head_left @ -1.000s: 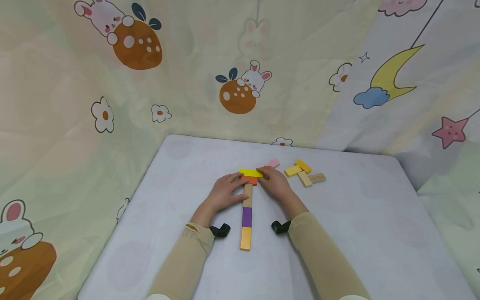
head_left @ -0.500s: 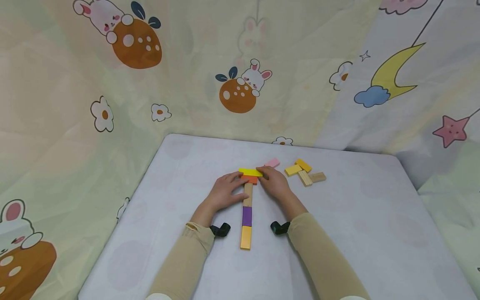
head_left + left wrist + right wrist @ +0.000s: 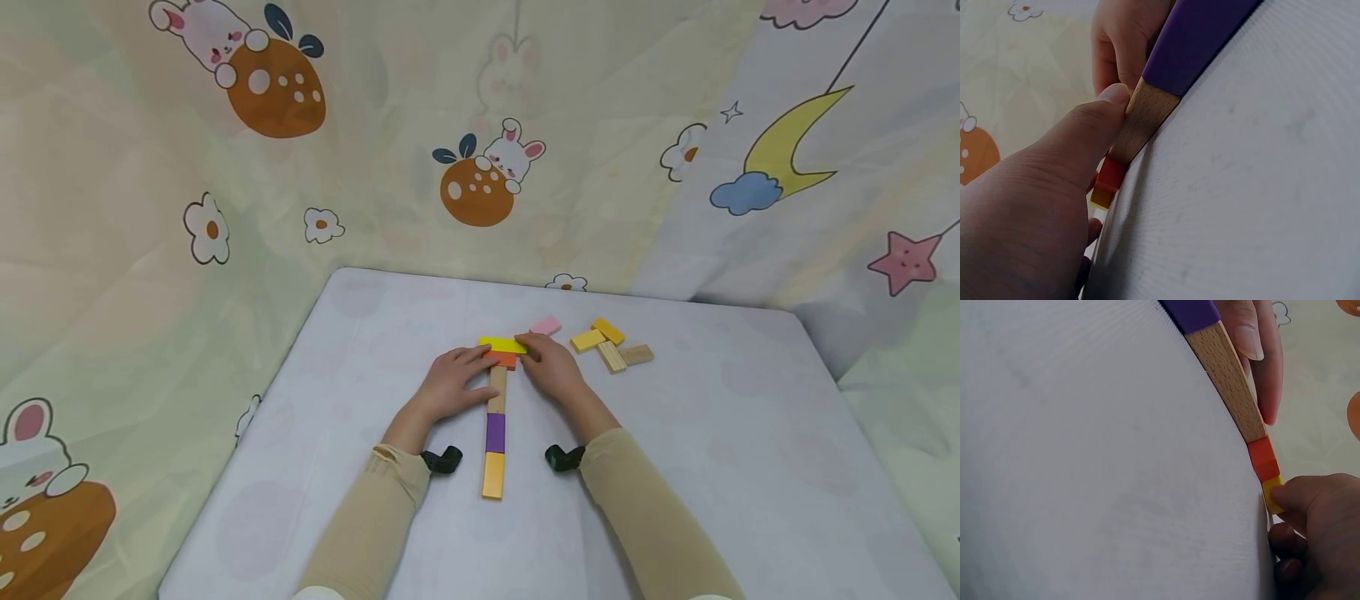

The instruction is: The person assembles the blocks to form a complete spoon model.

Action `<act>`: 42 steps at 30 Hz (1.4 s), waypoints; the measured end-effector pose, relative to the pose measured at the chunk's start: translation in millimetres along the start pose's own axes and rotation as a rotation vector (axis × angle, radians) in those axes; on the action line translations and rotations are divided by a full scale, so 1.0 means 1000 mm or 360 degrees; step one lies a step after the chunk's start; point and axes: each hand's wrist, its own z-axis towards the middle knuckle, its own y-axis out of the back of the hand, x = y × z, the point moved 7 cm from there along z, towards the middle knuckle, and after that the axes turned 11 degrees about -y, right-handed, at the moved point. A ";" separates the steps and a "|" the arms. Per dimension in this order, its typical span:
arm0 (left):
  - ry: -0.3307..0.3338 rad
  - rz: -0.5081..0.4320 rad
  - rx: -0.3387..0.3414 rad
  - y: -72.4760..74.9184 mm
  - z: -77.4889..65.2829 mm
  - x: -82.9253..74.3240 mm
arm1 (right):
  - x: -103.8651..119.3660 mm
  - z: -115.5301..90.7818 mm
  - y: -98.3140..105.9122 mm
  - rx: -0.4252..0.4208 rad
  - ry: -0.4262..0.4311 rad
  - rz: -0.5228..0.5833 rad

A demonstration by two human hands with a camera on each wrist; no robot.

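Note:
A column of flat blocks lies on the table: a light orange block (image 3: 492, 477), a purple block (image 3: 495, 433) and a plain wood block (image 3: 497, 392). At its far end an orange-red block (image 3: 506, 361) lies crosswise, with a yellow block (image 3: 501, 343) crosswise behind it. My right hand (image 3: 553, 367) pinches the yellow block's right end between thumb and forefinger. From the left, my left hand (image 3: 452, 385) rests its thumb (image 3: 1094, 125) on the plain wood block; its fairly straight fingers reach the left ends of the crosswise blocks.
Beyond my right hand lies a pink block (image 3: 546, 325). Farther right, yellow blocks (image 3: 587, 341) and plain wood blocks (image 3: 636, 355) lie in a loose cluster on the white table (image 3: 750, 467). A printed cloth (image 3: 375, 167) hangs behind the table's far edge.

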 end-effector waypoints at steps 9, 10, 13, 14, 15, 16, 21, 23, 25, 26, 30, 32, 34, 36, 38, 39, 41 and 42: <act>-0.0008 0.0024 0.0037 -0.003 -0.001 0.001 | -0.009 -0.006 0.010 -0.0137 -0.0048 0.0205; -0.0008 0.0031 0.0042 -0.003 -0.001 0.001 | -0.011 -0.007 0.012 -0.0177 -0.0070 0.0239; -0.0018 0.0048 0.0039 -0.002 0.000 0.000 | -0.016 -0.006 0.019 -0.0283 -0.0168 0.0342; -0.0018 0.0048 0.0042 -0.001 0.000 0.000 | -0.019 -0.006 0.021 -0.0311 -0.0210 0.0365; -0.0017 0.0045 0.0046 -0.001 0.001 0.000 | -0.021 -0.005 0.022 -0.0330 -0.0259 0.0387; -0.0016 0.0040 0.0049 -0.001 0.001 -0.001 | -0.023 -0.004 0.024 -0.0345 -0.0301 0.0399; -0.0003 0.0026 0.0060 -0.003 0.001 0.000 | -0.030 0.005 0.028 -0.0291 -0.0431 0.0345; -0.0005 0.0022 0.0054 -0.003 0.000 0.000 | -0.030 0.009 0.028 -0.0258 -0.0453 0.0301; -0.0005 0.0023 0.0050 -0.003 0.000 0.001 | -0.031 0.012 0.028 -0.0234 -0.0479 0.0262; -0.0006 0.0023 0.0051 -0.003 0.000 0.001 | -0.031 0.014 0.028 -0.0221 -0.0492 0.0255; -0.0005 0.0027 0.0057 -0.003 0.000 0.002 | -0.033 0.019 0.026 -0.0199 -0.0514 0.0236; -0.0007 0.0021 0.0051 -0.003 0.000 0.002 | -0.034 0.021 0.025 -0.0195 -0.0513 0.0244; -0.0006 0.0015 0.0046 -0.002 0.000 0.002 | -0.034 0.023 0.025 -0.0196 -0.0511 0.0243; 0.0000 0.0015 0.0047 -0.002 0.000 0.003 | -0.034 0.024 0.024 -0.0193 -0.0517 0.0247; 0.0003 0.0013 0.0052 -0.002 0.000 0.003 | -0.034 0.024 0.024 -0.0190 -0.0530 0.0240; 0.0004 0.0011 0.0055 -0.002 0.000 0.002 | -0.034 0.025 0.025 -0.0190 -0.0540 0.0239; 0.0005 0.0006 0.0055 -0.002 0.000 0.002 | -0.034 0.025 0.026 -0.0195 -0.0560 0.0236; 0.0003 0.0005 0.0053 -0.002 0.001 0.002 | -0.034 0.025 0.026 -0.0197 -0.0568 0.0233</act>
